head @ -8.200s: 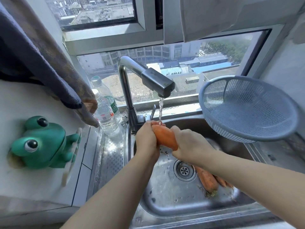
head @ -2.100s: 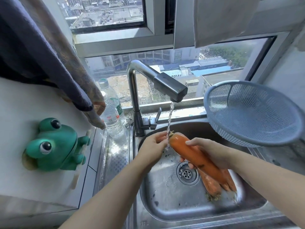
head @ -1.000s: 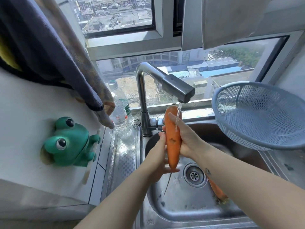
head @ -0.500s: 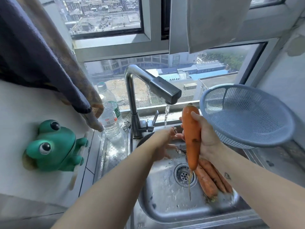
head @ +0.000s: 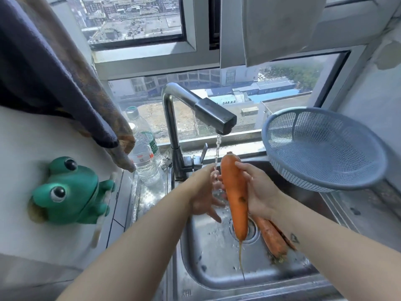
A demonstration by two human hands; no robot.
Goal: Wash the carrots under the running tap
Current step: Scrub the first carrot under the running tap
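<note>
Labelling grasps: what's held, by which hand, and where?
Right hand grips the carrot round its thick upper half. Left hand holds nothing, open under the stream.

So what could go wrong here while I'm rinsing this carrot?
The wet carrot is gripped by the right hand alone, so it might slip into the sink. The stream lands on the left hand, beside the carrot, so the dark speck on it may stay unwashed.

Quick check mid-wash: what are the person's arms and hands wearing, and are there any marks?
The left forearm and right forearm are bare, no sleeves in view. The left hand and right hand wear no gloves; no rings or watch show. A small dark tattoo marks the right forearm.
</note>
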